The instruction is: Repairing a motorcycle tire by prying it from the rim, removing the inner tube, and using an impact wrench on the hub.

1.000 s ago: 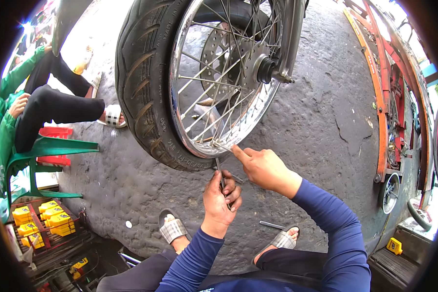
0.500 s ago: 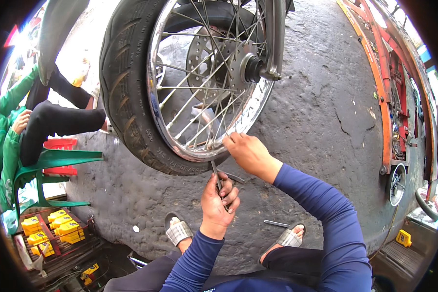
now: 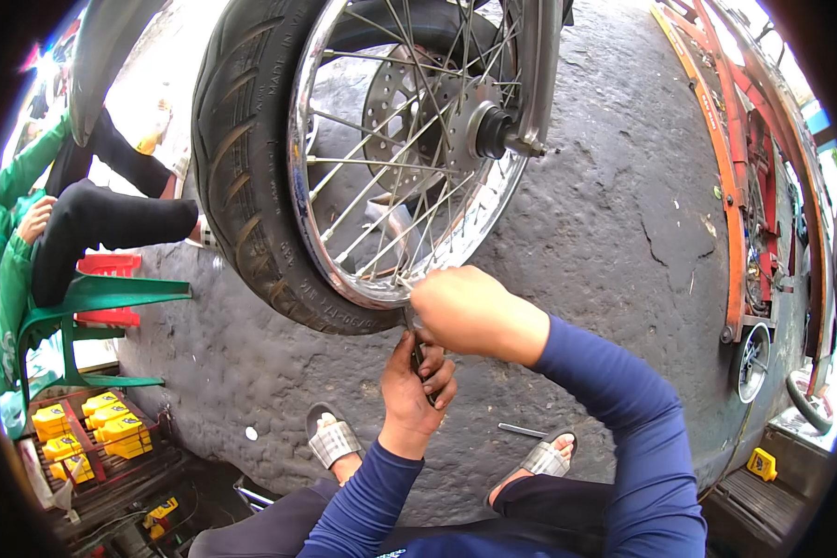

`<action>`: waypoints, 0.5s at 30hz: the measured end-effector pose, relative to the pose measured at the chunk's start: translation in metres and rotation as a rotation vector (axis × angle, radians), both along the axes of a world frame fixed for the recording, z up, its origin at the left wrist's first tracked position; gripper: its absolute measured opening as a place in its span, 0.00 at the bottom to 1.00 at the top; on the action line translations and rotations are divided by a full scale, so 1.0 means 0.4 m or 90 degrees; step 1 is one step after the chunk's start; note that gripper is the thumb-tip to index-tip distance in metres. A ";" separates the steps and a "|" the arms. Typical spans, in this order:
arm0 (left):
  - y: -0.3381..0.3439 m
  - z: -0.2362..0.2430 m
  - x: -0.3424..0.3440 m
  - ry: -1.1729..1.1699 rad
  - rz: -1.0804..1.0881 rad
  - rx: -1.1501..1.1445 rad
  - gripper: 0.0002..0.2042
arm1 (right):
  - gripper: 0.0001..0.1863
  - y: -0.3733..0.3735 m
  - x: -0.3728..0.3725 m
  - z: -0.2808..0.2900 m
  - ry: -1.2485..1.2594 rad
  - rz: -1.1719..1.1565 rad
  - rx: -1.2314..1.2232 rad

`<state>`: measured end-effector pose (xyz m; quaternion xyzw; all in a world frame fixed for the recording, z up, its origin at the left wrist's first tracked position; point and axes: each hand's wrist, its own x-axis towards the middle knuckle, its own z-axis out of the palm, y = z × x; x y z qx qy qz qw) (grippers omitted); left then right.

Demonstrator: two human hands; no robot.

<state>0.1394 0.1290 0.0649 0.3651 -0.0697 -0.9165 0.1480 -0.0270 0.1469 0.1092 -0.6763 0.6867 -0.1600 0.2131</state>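
A motorcycle wheel (image 3: 391, 299) with a chrome rim and wire spokes stands upright before me. Its black tire (image 3: 251, 186) bulges outside the rim on the left, and a gap shows between tire and rim at the lower right. My left hand (image 3: 411, 395) grips a metal tire lever (image 3: 408, 319), whose upper end meets the lower rim edge. Right above it, my right hand (image 3: 479, 312) is curled against the rim's bottom. Its fingertips are turned away, so what they hold is hidden.
A loose metal bar (image 3: 523, 430) lies on the dark floor by my right sandal. To the left, a person in green (image 3: 14, 270) sits on a green plastic chair (image 3: 102, 295). Yellow bottles (image 3: 121, 432) stand on a rack at lower left. A red-orange metal frame (image 3: 730, 205) lines the right side.
My right hand has moved down and left along the rim, over the lever's upper part, covering a second bar seen there before. My left hand keeps its grip.
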 end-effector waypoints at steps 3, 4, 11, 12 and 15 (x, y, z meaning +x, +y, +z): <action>-0.007 0.006 0.005 0.002 0.007 0.006 0.13 | 0.11 0.034 -0.007 -0.104 0.146 -0.035 -0.023; 0.000 0.006 -0.004 0.004 0.009 0.022 0.13 | 0.12 0.036 -0.035 -0.137 0.192 0.004 -0.148; -0.006 -0.002 0.001 0.011 0.022 0.005 0.13 | 0.10 0.048 -0.005 -0.132 0.098 -0.075 -0.091; -0.001 -0.003 -0.005 0.015 0.014 -0.004 0.13 | 0.10 0.051 -0.001 -0.087 0.074 -0.078 -0.035; 0.002 0.002 -0.002 0.003 0.008 -0.007 0.13 | 0.10 0.007 -0.001 0.001 0.022 -0.022 0.026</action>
